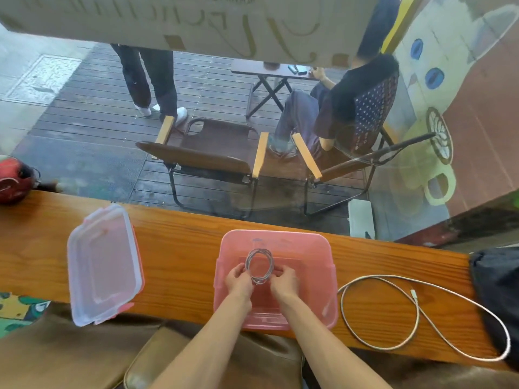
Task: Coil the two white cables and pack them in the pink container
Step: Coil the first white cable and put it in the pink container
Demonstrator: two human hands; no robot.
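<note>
Both hands, the left hand (238,279) and right hand (283,280), pinched a coiled white cable (259,265) over the pink container (317,248), each grip clamped on the coil's lower edge. Right of the grip, the second white cable (418,310) lay loose on the table (179,248); left of it lay the lid (104,265).

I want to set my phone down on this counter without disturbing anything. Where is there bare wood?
Bare wood lies between the lid and the pink container, and left of the lid. Right of the container it is crowded: the loose cable sprawls up to the dark bag. Both hands hold the coiled cable over the container.
</note>
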